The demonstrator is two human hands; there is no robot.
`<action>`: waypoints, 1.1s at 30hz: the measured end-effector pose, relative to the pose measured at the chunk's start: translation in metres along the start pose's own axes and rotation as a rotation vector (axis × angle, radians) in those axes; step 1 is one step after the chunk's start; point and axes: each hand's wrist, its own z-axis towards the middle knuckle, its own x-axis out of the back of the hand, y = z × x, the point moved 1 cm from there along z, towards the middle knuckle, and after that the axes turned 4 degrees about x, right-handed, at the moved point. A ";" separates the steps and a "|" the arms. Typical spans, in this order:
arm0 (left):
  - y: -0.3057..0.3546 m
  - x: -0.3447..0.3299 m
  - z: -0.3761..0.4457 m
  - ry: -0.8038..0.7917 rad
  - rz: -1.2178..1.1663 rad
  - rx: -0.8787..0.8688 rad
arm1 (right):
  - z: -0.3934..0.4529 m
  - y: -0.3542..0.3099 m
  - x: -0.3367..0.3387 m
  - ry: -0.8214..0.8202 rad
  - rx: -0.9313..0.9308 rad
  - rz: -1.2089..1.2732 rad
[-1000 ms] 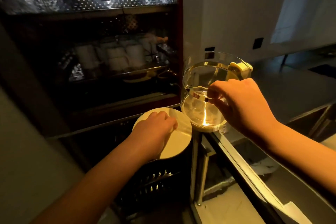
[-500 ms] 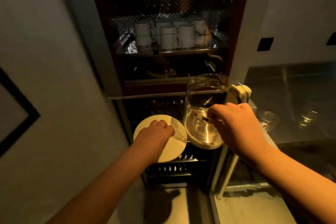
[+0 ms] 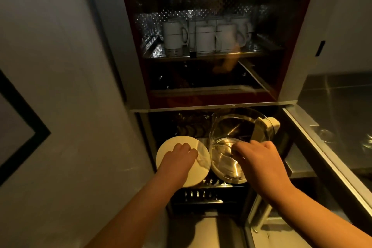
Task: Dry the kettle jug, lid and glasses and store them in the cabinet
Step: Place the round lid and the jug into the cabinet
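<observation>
no legible text (dim, blurred), no labels, no numbers

Upper shelf: mugs pack the back and middle, only a thin strip free along its front edge. Compartment under that shelf looks dark and open, contents unclear. Lower bay: jug in the right hand and lid in the left hand fill the front opening side by side, nearly touching. Rack wires run across below them. Left side is shut in by the wall, right side by the desk edge.
</observation>
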 end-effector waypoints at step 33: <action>-0.016 -0.101 0.108 0.161 -0.011 0.018 | 0.000 0.043 -0.131 0.128 -0.069 -0.091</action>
